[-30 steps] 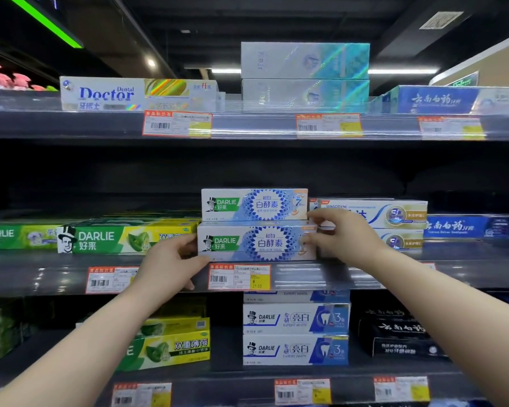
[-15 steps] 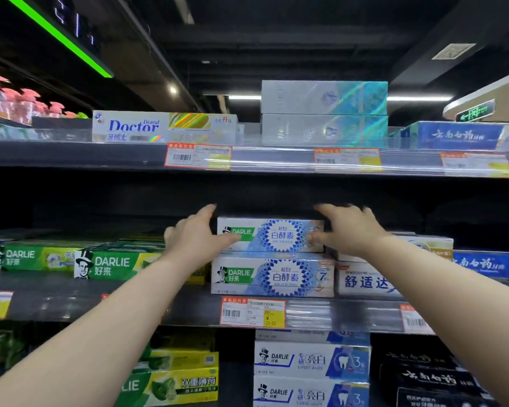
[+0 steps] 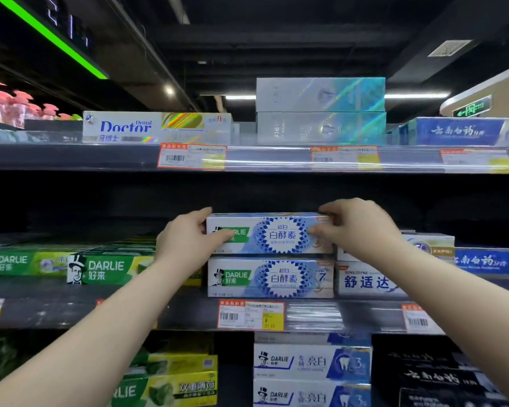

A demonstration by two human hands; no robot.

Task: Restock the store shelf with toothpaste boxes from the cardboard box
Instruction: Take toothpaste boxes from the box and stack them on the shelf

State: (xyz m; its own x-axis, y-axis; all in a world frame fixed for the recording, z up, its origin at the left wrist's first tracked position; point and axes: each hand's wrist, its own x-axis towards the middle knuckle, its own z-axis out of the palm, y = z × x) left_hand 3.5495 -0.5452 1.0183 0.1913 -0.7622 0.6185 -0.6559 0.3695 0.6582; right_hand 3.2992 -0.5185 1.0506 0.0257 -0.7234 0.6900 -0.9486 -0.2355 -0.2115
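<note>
Two white-and-blue Darlie toothpaste boxes are stacked on the middle shelf point(image 3: 71, 312). The top box point(image 3: 276, 235) lies flat on the lower box point(image 3: 276, 279). My left hand point(image 3: 185, 242) grips the top box's left end, thumb across its front. My right hand point(image 3: 356, 227) grips its right end, fingers over the top edge and thumb on the front. The cardboard box is out of view.
Green Darlie boxes point(image 3: 106, 270) lie left of the stack, a Sensodyne box point(image 3: 368, 282) and a blue box point(image 3: 488, 261) to its right. The shelf above holds a Doctor box point(image 3: 156, 127) and iridescent boxes point(image 3: 321, 111). More boxes fill the shelf below point(image 3: 312, 362).
Both hands have risen from the lower box's ends to the top box's ends and closed on it. The view has tilted upward and moved closer to the shelf.
</note>
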